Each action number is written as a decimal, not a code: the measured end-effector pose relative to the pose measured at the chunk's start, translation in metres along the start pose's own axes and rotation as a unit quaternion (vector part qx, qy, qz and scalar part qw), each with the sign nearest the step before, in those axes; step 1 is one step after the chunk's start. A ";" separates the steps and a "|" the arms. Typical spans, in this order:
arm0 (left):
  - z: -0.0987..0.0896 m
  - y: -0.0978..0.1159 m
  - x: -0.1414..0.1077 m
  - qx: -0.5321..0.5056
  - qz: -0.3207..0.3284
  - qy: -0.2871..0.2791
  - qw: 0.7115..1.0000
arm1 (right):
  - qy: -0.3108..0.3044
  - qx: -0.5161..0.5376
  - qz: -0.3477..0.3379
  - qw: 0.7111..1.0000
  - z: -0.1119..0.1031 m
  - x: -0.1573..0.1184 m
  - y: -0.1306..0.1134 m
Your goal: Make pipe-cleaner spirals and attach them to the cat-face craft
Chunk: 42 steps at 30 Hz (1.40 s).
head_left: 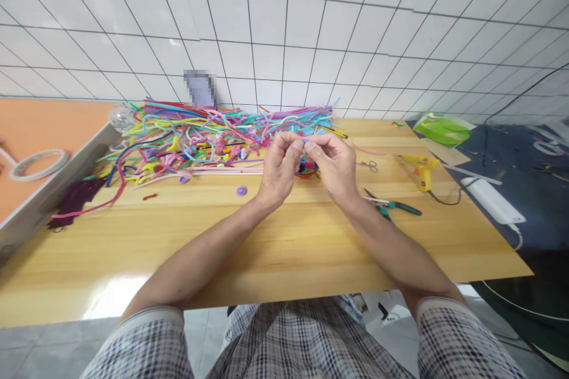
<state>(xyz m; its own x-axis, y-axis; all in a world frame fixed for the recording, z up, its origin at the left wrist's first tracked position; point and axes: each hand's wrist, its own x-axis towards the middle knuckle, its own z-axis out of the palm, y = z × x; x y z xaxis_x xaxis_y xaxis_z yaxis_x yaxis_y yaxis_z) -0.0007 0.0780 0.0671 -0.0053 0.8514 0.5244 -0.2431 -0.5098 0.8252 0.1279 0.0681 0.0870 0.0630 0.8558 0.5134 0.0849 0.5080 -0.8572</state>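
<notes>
Both hands meet above the middle of the wooden table. My left hand (282,169) and my right hand (333,169) pinch a small purple pipe cleaner (304,140) between thumbs and fingertips; most of it is hidden by the fingers. A coiled purple pipe cleaner disc (241,190) lies on the table to the left of my left hand. Behind and left of the hands spreads a heap of coloured pipe cleaners (204,121). Something dark and multicoloured sits partly hidden behind the hands.
Right of my hands lie green-handled pliers (402,208), scissors (371,166) and a yellow glue gun (422,170) with a cord. A white power strip (493,200) sits by the table's right edge. Farther left are a dark purple bundle (77,201) and a tape roll (39,164).
</notes>
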 end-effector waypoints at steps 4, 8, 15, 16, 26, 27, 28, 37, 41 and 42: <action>-0.009 0.001 0.009 0.044 0.040 -0.052 0.997 | 0.004 -0.086 -0.056 0.995 -0.008 0.003 -0.004; -0.020 0.009 0.016 0.160 0.127 -0.087 0.975 | -0.010 -0.218 -0.157 0.963 -0.017 0.007 -0.014; -0.016 0.009 0.010 0.127 0.110 -0.044 0.985 | -0.018 -0.093 -0.070 0.993 -0.010 0.003 -0.009; -0.014 0.008 0.008 0.105 0.095 -0.040 0.989 | -0.020 -0.063 -0.046 0.997 -0.007 0.002 -0.007; -0.016 0.003 0.015 0.096 0.084 -0.074 0.989 | -0.020 -0.198 -0.140 0.970 -0.017 0.007 -0.010; -0.018 0.004 0.017 0.122 0.095 -0.087 0.984 | -0.027 -0.232 -0.165 0.958 -0.020 0.009 -0.012; -0.021 0.005 0.018 0.142 0.104 -0.097 0.980 | -0.034 -0.256 -0.182 0.949 -0.022 0.010 -0.014; -0.013 0.005 0.010 0.081 0.057 -0.047 0.994 | -0.015 -0.173 -0.114 0.978 -0.011 0.004 -0.011; -0.008 0.000 0.007 0.005 0.009 -0.043 0.999 | -0.012 -0.090 -0.052 0.994 -0.007 0.002 -0.004; -0.008 -0.001 0.008 0.001 0.006 -0.048 0.999 | -0.014 -0.092 -0.053 0.994 -0.008 0.002 -0.004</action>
<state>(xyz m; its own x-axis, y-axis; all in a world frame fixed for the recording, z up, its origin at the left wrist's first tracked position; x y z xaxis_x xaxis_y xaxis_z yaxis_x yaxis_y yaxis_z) -0.0081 0.0865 0.0690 0.0850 0.8296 0.5518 -0.2415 -0.5201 0.8192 0.1354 0.0670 0.0923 0.0156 0.8017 0.5975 0.2711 0.5718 -0.7743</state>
